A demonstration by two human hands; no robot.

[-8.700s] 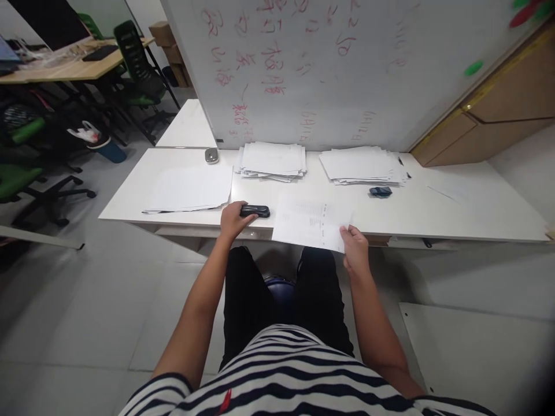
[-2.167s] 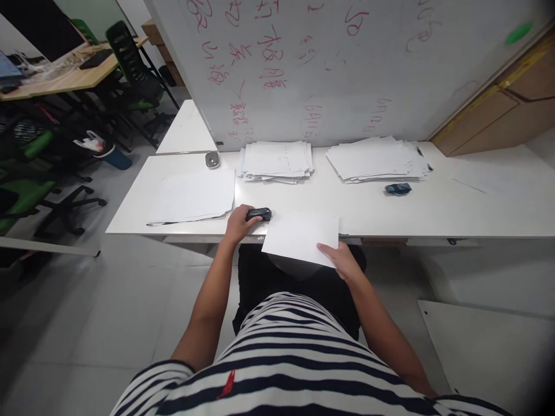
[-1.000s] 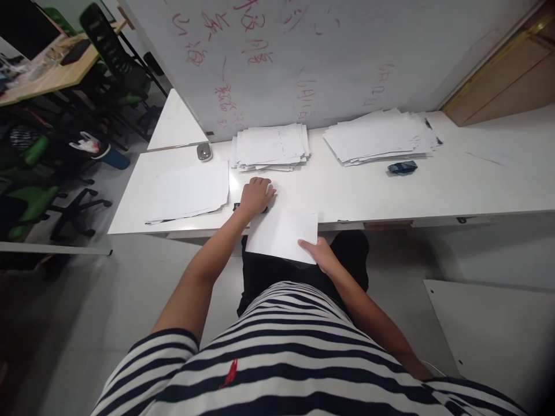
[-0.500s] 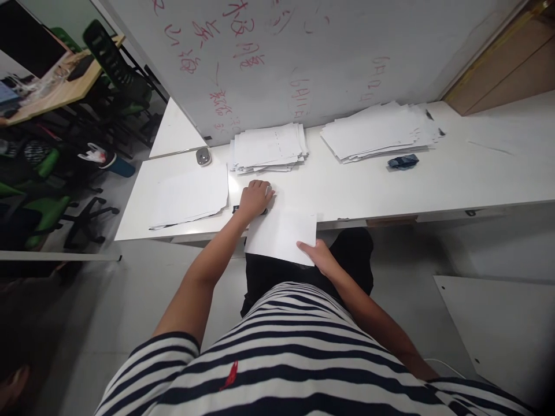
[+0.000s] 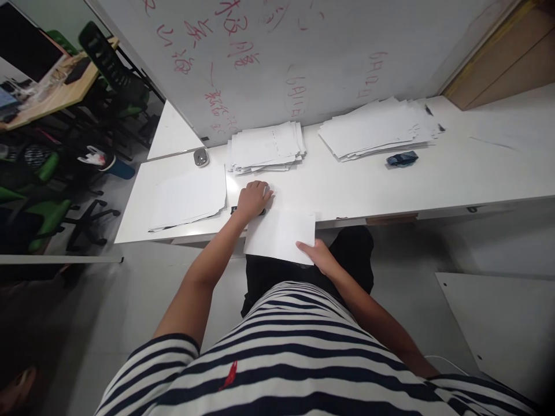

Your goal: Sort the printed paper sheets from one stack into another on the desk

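My left hand (image 5: 252,198) lies curled over a black stapler (image 5: 236,210) near the front edge of the white table (image 5: 347,188); only the stapler's ends show under the fingers. My right hand (image 5: 318,258) pinches the lower right corner of a set of white sheets (image 5: 280,234) that hangs half off the table's edge over my lap. The sheets' upper left corner sits by the stapler.
Two paper stacks lie at the back, one in the middle (image 5: 265,147) and one to the right (image 5: 377,127). A loose pile (image 5: 188,195) lies at the left, a small grey object (image 5: 200,156) behind it, a dark blue object (image 5: 402,158) at the right. A whiteboard (image 5: 303,52) stands behind.
My left hand has moved from gripping the stapler's end to lying on top of it. The sheets slid toward me and left, with the blank side up. The view tilted.
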